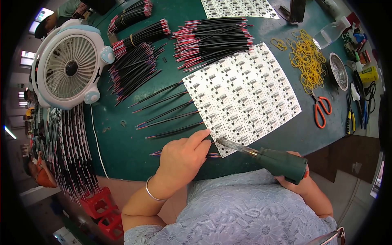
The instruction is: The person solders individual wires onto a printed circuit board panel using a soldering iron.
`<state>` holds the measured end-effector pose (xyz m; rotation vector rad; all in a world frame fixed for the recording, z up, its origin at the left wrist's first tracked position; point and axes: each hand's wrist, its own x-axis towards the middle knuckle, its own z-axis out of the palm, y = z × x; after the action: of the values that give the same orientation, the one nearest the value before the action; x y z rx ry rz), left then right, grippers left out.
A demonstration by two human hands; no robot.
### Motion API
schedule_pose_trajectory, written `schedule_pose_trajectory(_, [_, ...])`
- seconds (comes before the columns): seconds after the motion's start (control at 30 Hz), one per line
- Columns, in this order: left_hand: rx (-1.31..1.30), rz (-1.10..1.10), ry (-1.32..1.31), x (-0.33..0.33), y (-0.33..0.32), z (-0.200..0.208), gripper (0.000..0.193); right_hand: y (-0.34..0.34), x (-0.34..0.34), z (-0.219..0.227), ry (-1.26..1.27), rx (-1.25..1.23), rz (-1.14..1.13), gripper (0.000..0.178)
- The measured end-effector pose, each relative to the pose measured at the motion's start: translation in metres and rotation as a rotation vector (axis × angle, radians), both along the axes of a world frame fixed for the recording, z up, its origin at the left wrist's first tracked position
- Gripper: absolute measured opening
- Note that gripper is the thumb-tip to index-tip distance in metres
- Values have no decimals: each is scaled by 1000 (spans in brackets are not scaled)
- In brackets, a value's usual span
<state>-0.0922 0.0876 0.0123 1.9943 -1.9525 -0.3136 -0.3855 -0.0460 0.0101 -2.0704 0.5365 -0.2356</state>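
Observation:
A white circuit board panel (277,77) covered in small components lies on the green table. Several black-sheathed wires (167,115) stick out from its left edge. My left hand (183,157) is closed at the panel's lower left edge, its fingertips pinching a wire (212,142) that is mostly hidden by them. My right hand (300,183) grips a dark green soldering gun (281,163). The gun's metal tip (222,141) points left and meets the panel's edge just beside my left fingertips. Whether the tip touches the wire, I cannot tell.
Bundles of black wires (214,40) lie behind the panel. A white fan (70,67) stands at left. Yellow rubber bands (306,59), orange-handled scissors (320,112), a metal bowl (338,71) and a clear bottle (331,33) are at right. Another panel (241,8) lies at the back.

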Motion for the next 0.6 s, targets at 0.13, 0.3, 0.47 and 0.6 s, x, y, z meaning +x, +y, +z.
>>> schedule_pose_trajectory(0.13, [1,2,-6,-1,1,0,36,0,0,0,0,-20,40,40])
schedule_pose_trajectory(0.3, [3,-1,-8,0,0,0,35,-2,1,0,-22,-24,60,41])
schedule_pose_trajectory(0.47, [8,9,-16,-1,1,2,34,-3,-16,-7,186,392,-189,42])
schedule_pose_trajectory(0.6, [1,10,-2,0,1,0,33,-16,22,4,-405,773,-479,57])
